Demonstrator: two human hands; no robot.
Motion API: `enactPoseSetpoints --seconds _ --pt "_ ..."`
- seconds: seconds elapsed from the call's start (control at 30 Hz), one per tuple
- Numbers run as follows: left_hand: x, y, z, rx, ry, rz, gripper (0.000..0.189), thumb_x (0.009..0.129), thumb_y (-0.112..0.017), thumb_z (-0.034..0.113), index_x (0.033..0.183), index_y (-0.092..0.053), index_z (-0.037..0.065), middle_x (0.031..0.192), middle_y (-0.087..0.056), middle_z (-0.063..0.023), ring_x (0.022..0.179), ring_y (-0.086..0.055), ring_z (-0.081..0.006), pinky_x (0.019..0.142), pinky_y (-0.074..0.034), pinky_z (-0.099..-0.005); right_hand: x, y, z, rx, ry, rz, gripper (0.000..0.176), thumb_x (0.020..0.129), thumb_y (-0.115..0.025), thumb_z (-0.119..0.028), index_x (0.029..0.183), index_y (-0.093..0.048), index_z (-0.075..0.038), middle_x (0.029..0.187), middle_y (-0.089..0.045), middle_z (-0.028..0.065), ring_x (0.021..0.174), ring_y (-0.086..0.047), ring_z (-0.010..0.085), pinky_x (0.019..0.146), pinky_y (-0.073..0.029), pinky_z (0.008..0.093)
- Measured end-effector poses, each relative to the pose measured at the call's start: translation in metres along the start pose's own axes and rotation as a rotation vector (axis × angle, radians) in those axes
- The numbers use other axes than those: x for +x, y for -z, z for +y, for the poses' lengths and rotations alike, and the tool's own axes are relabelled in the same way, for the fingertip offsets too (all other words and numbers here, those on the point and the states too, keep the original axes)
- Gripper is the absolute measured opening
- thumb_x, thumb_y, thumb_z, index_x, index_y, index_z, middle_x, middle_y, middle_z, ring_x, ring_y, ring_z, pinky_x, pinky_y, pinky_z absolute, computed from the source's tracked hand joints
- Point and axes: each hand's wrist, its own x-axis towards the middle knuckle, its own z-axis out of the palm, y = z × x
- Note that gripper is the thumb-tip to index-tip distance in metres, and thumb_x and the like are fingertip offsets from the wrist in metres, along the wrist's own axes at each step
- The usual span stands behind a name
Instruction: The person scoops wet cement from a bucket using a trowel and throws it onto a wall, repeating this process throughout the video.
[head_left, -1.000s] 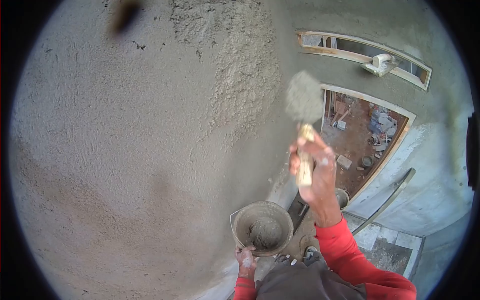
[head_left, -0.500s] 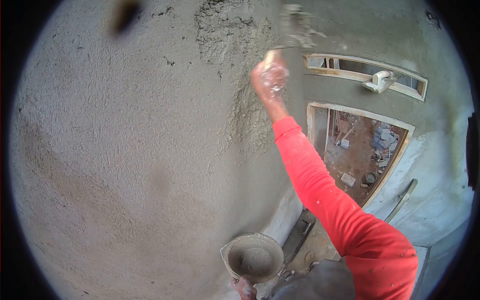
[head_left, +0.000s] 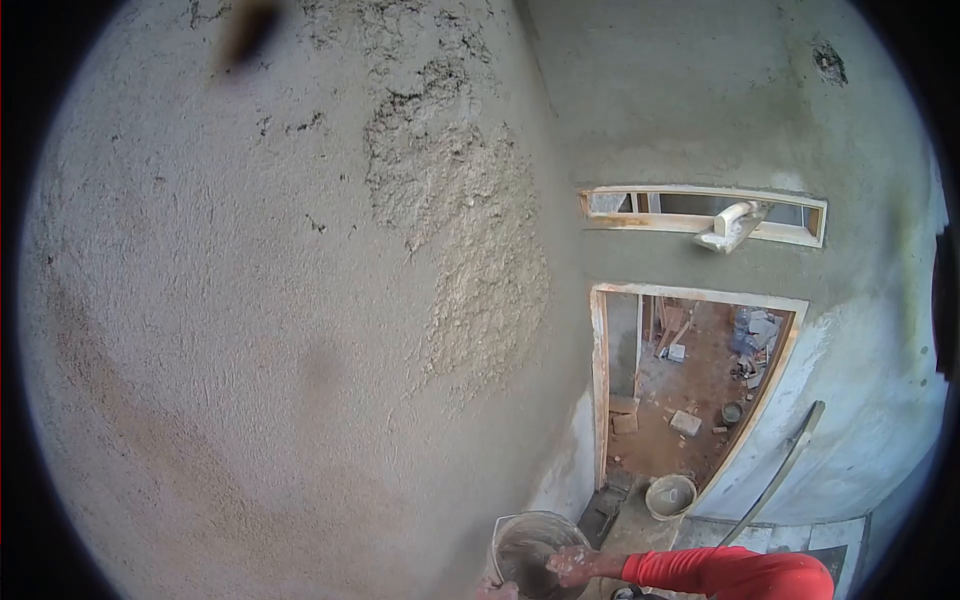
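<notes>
A mortar bucket (head_left: pixel 515 522) hangs low at the bottom of the view, close to the plastered wall. My left hand (head_left: pixel 497 591), partly cut off by the lower frame edge, grips its near rim. Over the bucket's right side reaches my right hand (head_left: pixel 572 566), its fingers closed round a trowel whose blade is hidden inside. Wet grey mortar smears the bucket's inner wall. On the wall, a rough patch of fresh mortar (head_left: pixel 485 275) stands out from the smoother plaster around it.
A plastering float (head_left: pixel 732 227) rests on the narrow window frame (head_left: pixel 600 222). Below is a framed doorway (head_left: pixel 600 400) with rubble beyond. Another bucket (head_left: pixel 671 497) stands on the floor near the threshold. A long straightedge (head_left: pixel 780 470) leans against the right wall.
My right hand has dropped from high at the wall corner down to the bucket. Mortar that was flying off the trowel is gone from the air. The view has shifted.
</notes>
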Motion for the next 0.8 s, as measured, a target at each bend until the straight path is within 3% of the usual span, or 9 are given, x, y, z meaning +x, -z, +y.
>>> enactPoseSetpoints --seconds 0.03,0.13,0.17,0.23,0.33,0.43,0.57,0.73,0.8 --pt "0.002 -0.010 0.004 0.069 -0.051 -0.038 0.043 0.068 -0.062 -0.008 0.110 -0.072 0.001 0.089 -0.073 -0.0037 0.074 -0.067 -0.0194 0.068 -0.054 -0.0333 0.001 -0.003 -0.007 -0.010 0.057 0.037 0.028 0.081 -0.071 -0.028 0.098 -0.064 -0.006 0.091 -0.070 0.0224 0.091 -0.071 0.0446 0.076 -0.057 0.0539" --pt "0.001 -0.040 0.015 0.252 -0.213 -0.145 0.044 0.069 -0.063 -0.008 0.111 -0.072 0.001 0.089 -0.073 -0.0037 0.076 -0.068 -0.0191 0.070 -0.055 -0.0338 -0.010 0.103 -0.030 -0.038 0.030 -0.110 0.030 0.080 -0.072 -0.027 0.095 -0.064 -0.003 0.089 -0.070 0.0203 0.090 -0.072 0.0439 0.077 -0.058 0.0535" --pt "0.000 -0.050 0.019 0.297 -0.257 -0.174 0.045 0.069 -0.064 -0.007 0.112 -0.072 0.001 0.090 -0.073 -0.0037 0.076 -0.068 -0.0190 0.070 -0.055 -0.0340 -0.018 0.094 0.009 -0.115 -0.068 0.005 0.032 0.080 -0.072 -0.028 0.100 -0.067 -0.004 0.087 -0.070 0.0203 0.090 -0.072 0.0443 0.078 -0.057 0.0550" --pt "-0.002 -0.065 0.022 0.345 -0.319 -0.220 0.045 0.069 -0.064 -0.007 0.113 -0.072 0.001 0.090 -0.073 -0.0037 0.077 -0.068 -0.0188 0.071 -0.056 -0.0343 -0.039 0.085 0.074 -0.062 -0.284 -0.022 0.029 0.084 -0.074 -0.028 0.103 -0.072 -0.006 0.081 -0.069 0.0157 0.078 -0.074 0.0354 0.068 -0.059 0.0492" --pt "0.007 -0.076 0.014 0.262 -0.287 -0.310 0.045 0.070 -0.067 -0.007 0.115 -0.070 0.001 0.092 -0.072 -0.0037 0.080 -0.067 -0.0181 0.073 -0.056 -0.0353 -0.066 0.125 0.036 0.680 -0.675 -0.359 0.039 0.090 -0.075 -0.034 0.117 -0.069 -0.006 0.080 -0.068 0.0101 0.059 -0.066 0.0230 0.056 -0.056 0.0381" --pt "-0.013 -0.087 0.029 0.095 -0.138 -0.336 0.046 0.071 -0.066 -0.008 0.116 -0.071 0.000 0.095 -0.073 -0.0027 0.082 -0.067 -0.0178 0.074 -0.056 -0.0345 -0.091 0.112 0.002 1.272 -0.771 -0.276 0.035 0.096 -0.075 -0.030 0.119 -0.067 -0.005 0.080 -0.065 0.0053 0.054 -0.058 0.0103 0.046 -0.049 0.0266" --pt "-0.010 -0.085 0.014 -0.078 0.036 -0.321 0.045 0.072 -0.066 -0.010 0.114 -0.071 0.003 0.094 -0.072 -0.0042 0.078 -0.067 -0.0177 0.071 -0.055 -0.0335 -0.102 0.083 -0.006 1.740 -0.664 -0.119 0.026 0.103 -0.069 -0.022 0.121 -0.065 -0.003 0.085 -0.066 0.0065 0.054 -0.058 0.0104 0.044 -0.045 0.0235" --pt "-0.009 -0.089 0.025 -0.218 0.240 -0.200 0.044 0.073 -0.065 -0.013 0.113 -0.068 0.007 0.089 -0.069 -0.0057 0.075 -0.067 -0.0210 0.067 -0.056 -0.0351 -0.086 0.139 -0.055 1.996 -0.513 0.207 0.034 0.104 -0.059 -0.014 0.134 -0.057 0.001 0.090 -0.065 0.0104 0.053 -0.055 0.0121 0.043 -0.044 0.0269" --pt "-0.003 -0.086 0.018 -0.285 0.229 -0.165 0.046 0.074 -0.062 -0.014 0.115 -0.065 0.008 0.088 -0.067 -0.0050 0.071 -0.066 -0.0199 0.056 -0.053 -0.0335 -0.062 0.180 -0.072 2.024 -0.360 0.336 0.035 0.102 -0.056 -0.011 0.134 -0.058 0.003 0.090 -0.065 0.0115 0.053 -0.055 0.0128 0.043 -0.047 0.0271"
